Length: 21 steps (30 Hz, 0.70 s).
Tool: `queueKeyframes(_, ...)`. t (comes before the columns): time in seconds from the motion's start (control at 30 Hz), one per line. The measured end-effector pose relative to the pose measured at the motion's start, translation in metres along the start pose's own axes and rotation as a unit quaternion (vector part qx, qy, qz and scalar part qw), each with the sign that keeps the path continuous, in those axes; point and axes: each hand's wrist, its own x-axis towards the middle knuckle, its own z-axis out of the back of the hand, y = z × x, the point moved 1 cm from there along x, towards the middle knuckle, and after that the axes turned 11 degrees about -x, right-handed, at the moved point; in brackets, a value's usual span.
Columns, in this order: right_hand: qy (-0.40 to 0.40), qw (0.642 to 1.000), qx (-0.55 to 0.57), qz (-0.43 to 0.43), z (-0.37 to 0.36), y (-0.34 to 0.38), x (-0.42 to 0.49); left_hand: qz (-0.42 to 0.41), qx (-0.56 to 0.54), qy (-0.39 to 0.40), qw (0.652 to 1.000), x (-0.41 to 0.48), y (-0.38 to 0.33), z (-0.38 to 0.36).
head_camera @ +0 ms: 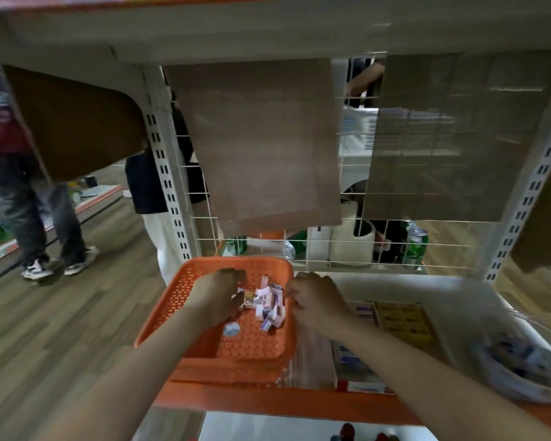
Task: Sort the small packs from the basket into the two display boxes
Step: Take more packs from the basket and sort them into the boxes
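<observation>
At the left end of the shelf (268,399), just behind its orange front edge, sits the orange basket (159,316), and both my hands are down in it. The small packs (269,302) lie in a loose heap against the basket's far right wall, pale purple ones mixed with a few yellowish ones.

My left hand (218,297) has its fingers curled at the heap's left edge, apparently pinching a pack there. My right hand (315,300) is bunched over the basket's right rim with its fingertips at the heap. I cannot tell whether it holds anything.

I judge this to be the picking step. To do it well I would take one colour per hand, lift straight up clear of the rim, and check the face before carrying.

The yellow display box (404,323) stands just right of the basket, toward the shelf's back. The second display box (361,313) lies between them and is mostly hidden under my right forearm.

Room is tight. The wire grid (331,249) closes the back, and a crumpled plastic bag (516,361) crowds the right end. The open path runs low and rightward over the rim, so my right hand suits the carrying.
</observation>
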Motion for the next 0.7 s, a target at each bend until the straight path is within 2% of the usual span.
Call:
queueKeyframes(0.4,0.121,0.983,-0.119,0.067,-0.060,0.038,0.050,0.012,-0.021,0.013,1.000,0.008,0.044,-0.023)
queueKeyframes(0.7,0.206,0.925,-0.279,0.153,-0.081,0.050,0.062,0.030,-0.042,0.024,0.998,0.014,0.065,-0.035)
